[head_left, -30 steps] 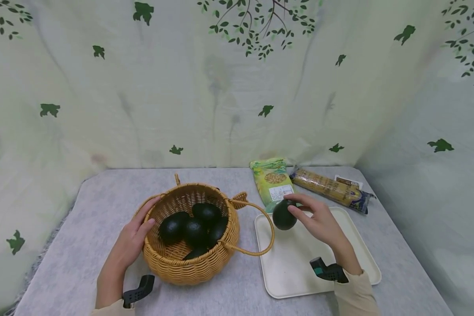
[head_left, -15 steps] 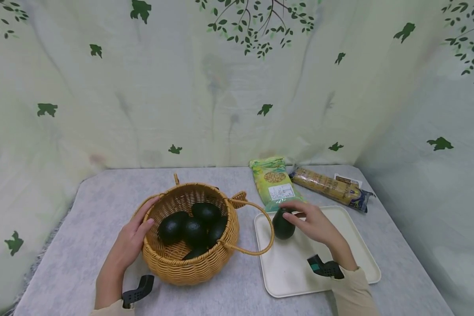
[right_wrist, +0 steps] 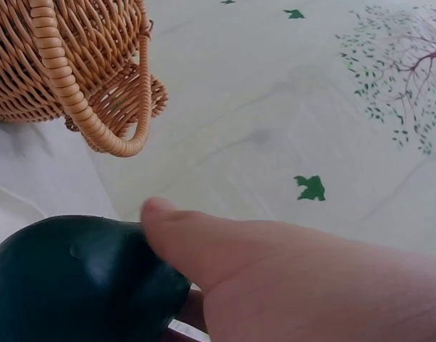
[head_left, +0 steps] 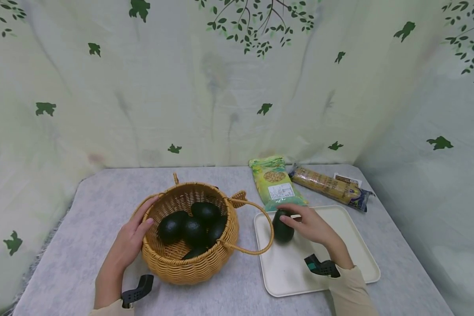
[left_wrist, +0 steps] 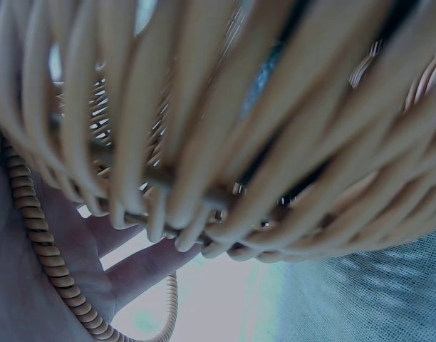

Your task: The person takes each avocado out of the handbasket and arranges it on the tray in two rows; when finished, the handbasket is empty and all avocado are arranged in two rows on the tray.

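A wicker basket (head_left: 191, 267) stands tilted towards me, with several dark green avocados (head_left: 195, 231) inside. On its left rim my left hand (head_left: 128, 241) grips it, thumb at the opening; the left wrist view has the woven side (left_wrist: 204, 128) filling the frame and a coiled handle (left_wrist: 47, 249) across the palm. My right hand (head_left: 312, 224) holds another avocado (head_left: 283, 228) between thumb and fingers, at the left part of a white tray (head_left: 300, 281). Close up in the right wrist view, the thumb lies against that avocado (right_wrist: 82, 278). Its underside seems to meet the tray.
The basket's right handle (head_left: 270, 239) juts out over the tray's left edge. Behind the tray lie a green and yellow bag (head_left: 274, 180), a long packet of noodle-like strands (head_left: 328, 186) and a small card (head_left: 347, 180). A patterned cloth wall (head_left: 221, 109) encloses the table.
My right hand has lowered the avocado towards the tray, and the avocado has turned more upright. The left hand and the basket have kept their place.
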`<state>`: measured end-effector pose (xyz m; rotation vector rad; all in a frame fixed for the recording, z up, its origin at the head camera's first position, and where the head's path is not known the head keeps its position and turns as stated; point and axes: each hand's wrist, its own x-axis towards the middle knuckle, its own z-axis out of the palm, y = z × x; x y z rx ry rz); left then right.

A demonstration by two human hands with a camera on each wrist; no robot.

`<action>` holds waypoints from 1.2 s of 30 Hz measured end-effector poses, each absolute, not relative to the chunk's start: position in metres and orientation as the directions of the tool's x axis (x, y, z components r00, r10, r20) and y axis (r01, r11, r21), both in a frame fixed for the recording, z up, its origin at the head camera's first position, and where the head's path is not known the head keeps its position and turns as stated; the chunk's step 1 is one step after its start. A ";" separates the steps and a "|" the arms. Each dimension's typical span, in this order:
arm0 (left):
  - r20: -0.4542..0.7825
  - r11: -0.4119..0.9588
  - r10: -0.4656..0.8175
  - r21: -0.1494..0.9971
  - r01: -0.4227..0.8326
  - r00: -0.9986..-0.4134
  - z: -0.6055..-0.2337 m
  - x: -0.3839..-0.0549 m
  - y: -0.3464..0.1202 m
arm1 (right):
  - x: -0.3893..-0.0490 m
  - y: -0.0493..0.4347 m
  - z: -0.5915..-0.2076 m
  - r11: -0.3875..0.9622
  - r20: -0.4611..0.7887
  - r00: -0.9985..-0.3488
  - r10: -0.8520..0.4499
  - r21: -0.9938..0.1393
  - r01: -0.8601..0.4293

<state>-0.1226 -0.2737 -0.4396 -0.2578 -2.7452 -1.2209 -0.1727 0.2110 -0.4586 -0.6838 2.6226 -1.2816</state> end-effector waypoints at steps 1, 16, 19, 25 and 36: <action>0.185 0.658 0.104 0.724 0.207 -0.977 -0.440 -0.123 -0.274 | -0.173 0.211 -0.459 0.527 0.057 -0.885 -0.462 -0.785 -0.326; 0.185 0.650 0.105 0.731 0.208 -0.977 -0.441 -0.124 -0.275 | -0.171 0.209 -0.459 0.539 -0.091 -0.878 -0.469 -0.817 -0.203; 0.187 0.649 0.106 0.731 0.210 -0.977 -0.441 -0.124 -0.275 | -0.171 0.208 -0.460 0.548 -0.087 -0.890 -0.448 -0.813 -0.196; 0.183 0.653 0.105 0.729 0.206 -0.978 -0.441 -0.123 -0.275 | -0.169 0.209 -0.458 0.557 -0.125 -0.892 -0.435 -0.815 -0.157; 0.180 0.651 0.106 0.731 0.205 -0.978 -0.441 -0.123 -0.275 | -0.169 0.210 -0.460 0.556 -0.140 -0.856 -0.498 -0.809 -0.191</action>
